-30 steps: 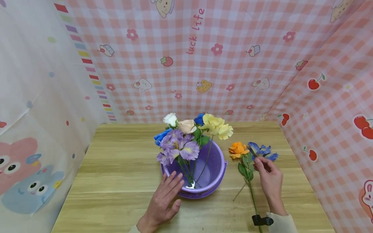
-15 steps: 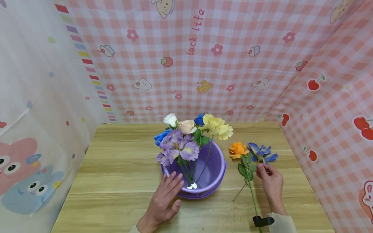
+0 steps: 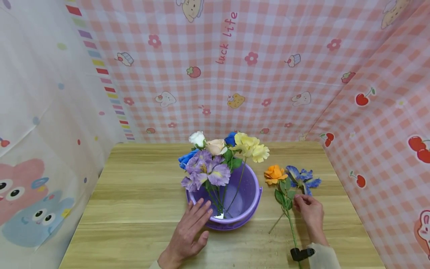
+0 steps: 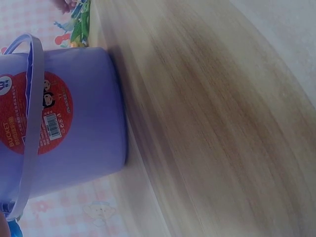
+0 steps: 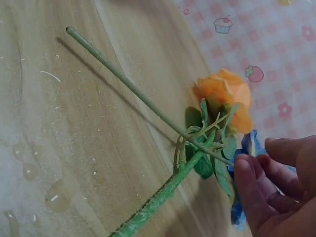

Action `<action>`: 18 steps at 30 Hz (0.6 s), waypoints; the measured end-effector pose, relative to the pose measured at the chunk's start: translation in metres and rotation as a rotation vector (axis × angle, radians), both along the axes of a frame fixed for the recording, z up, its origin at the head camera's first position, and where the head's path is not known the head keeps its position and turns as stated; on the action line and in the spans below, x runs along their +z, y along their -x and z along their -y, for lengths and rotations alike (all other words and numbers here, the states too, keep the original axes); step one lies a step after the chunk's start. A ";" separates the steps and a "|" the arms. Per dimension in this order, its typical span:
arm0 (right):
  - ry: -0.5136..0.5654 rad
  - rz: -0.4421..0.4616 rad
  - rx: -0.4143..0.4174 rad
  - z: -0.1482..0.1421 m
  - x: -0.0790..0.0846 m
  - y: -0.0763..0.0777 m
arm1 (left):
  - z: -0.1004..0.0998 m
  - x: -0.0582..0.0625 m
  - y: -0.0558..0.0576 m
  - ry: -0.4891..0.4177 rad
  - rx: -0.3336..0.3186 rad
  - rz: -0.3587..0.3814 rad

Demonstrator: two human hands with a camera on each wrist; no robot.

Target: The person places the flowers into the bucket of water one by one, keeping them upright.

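In the head view my left hand [image 3: 188, 233] rests with straight fingers on the near left rim of a purple bucket [image 3: 258, 194]. Several artificial flowers lean in it, among them a purple iris [image 3: 203, 170], a white rose [image 3: 197, 139] and a yellow flower [image 3: 248, 144]. To the right of the bucket, my right hand [image 3: 310, 215] pinches the thin stem [image 5: 143, 96] of a blue iris [image 3: 304, 177] between thumb and fingers. Beside it lies an orange rose [image 3: 275, 174] with green leaves, its thicker stem [image 5: 160, 200] passing under the thin one.
A wooden table [image 3: 134, 201] bears everything. Water drops and small bits [image 5: 57, 195] lie near the stems. Checked cloth [image 3: 215, 82] hangs behind and to the right, a pale cloth on the left. The bucket's handle [image 4: 34, 113] hangs down over a red label [image 4: 57, 106].
My right hand has shifted a little toward the near edge, away from the blue iris's head, which shows more fully. The left hand and bucket stay in place.
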State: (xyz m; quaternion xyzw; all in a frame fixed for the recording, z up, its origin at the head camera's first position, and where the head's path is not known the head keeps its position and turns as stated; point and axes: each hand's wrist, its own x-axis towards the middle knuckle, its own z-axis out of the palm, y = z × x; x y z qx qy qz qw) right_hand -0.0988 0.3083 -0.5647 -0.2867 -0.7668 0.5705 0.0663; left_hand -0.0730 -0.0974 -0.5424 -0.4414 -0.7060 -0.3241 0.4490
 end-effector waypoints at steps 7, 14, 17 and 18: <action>-0.017 0.089 0.035 -0.003 -0.003 0.006 | 0.001 -0.001 0.000 0.005 0.006 0.011; -0.035 0.134 0.062 -0.006 -0.007 0.008 | 0.001 -0.001 -0.001 0.004 0.003 0.009; -0.037 0.139 0.077 -0.007 -0.008 0.009 | 0.001 -0.002 0.000 0.006 0.003 0.012; -0.042 0.139 0.084 -0.007 -0.008 0.009 | 0.001 -0.002 -0.001 0.005 0.003 0.011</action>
